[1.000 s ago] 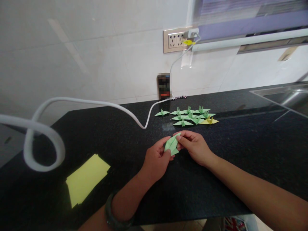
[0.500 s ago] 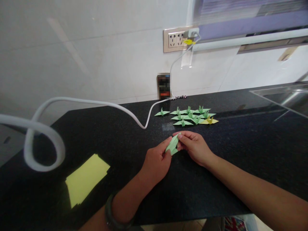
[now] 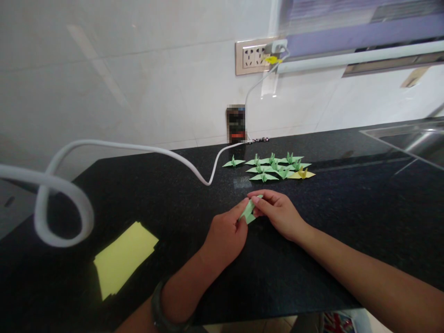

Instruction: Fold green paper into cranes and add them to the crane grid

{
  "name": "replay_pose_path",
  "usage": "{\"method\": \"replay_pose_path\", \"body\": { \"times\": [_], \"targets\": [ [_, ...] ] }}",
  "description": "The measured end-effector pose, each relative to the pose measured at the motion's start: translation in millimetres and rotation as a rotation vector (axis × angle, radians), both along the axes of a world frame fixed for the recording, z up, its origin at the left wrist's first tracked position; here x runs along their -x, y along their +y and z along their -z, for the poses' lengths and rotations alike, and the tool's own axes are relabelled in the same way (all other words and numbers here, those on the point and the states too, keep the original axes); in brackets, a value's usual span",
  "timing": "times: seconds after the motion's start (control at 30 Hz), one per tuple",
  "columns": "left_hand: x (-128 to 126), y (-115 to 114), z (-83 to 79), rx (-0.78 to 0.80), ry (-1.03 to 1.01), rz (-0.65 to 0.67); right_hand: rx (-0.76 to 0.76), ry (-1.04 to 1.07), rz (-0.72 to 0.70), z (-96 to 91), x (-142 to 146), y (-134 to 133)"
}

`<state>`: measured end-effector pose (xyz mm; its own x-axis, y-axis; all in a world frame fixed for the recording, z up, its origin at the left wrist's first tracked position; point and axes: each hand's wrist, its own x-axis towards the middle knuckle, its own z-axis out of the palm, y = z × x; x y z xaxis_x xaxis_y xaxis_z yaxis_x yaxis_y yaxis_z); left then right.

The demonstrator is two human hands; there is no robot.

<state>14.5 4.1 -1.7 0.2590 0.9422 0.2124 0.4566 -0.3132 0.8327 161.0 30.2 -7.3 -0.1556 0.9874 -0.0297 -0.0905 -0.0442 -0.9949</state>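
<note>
Both my hands pinch one small folded green paper piece (image 3: 249,212) just above the black counter (image 3: 347,217). My left hand (image 3: 225,233) grips its lower end with closed fingers. My right hand (image 3: 277,213) pinches its upper end between thumb and fingertips. Behind my hands lies a cluster of several folded green paper cranes (image 3: 270,167), with one yellow crane (image 3: 302,174) at its right end.
A stack of yellow paper squares (image 3: 123,256) lies at the front left of the counter. A thick white cable (image 3: 104,152) loops across from the left towards a wall socket (image 3: 253,58). A small dark device (image 3: 236,124) leans against the wall. A metal sink (image 3: 412,138) sits at far right.
The green paper looked broad a second ago and now looks narrower, folded or turned edge-on between my fingers. My hands have closed in slightly. Nothing else moved.
</note>
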Motion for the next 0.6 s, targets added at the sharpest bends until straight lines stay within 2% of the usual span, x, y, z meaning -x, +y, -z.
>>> {"method": "replay_pose_path", "body": {
  "times": [0.17, 0.23, 0.33, 0.5, 0.6],
  "targets": [
    [-3.3, 5.0, 2.2, 0.379, -0.307, -0.02, 0.026, 0.09, -0.056, 0.2, -3.4, 2.6],
    [-5.0, 7.0, 1.5, 0.478, -0.421, -0.023, 0.012, 0.07, -0.079, 1.0, -4.4, 3.0],
    [-6.8, 7.7, 2.0, 0.506, -0.516, -0.039, -0.012, -0.027, -0.108, 2.1, -4.4, 2.5],
    [-7.2, 4.7, 6.3, 0.424, -0.488, 0.0, -0.03, -0.143, -0.069, 4.8, -2.9, 1.0],
    [-6.6, 5.0, 5.1, 0.456, -0.508, 0.005, -0.091, -0.193, -0.055, 8.1, -2.9, 0.6]
  ]
}}
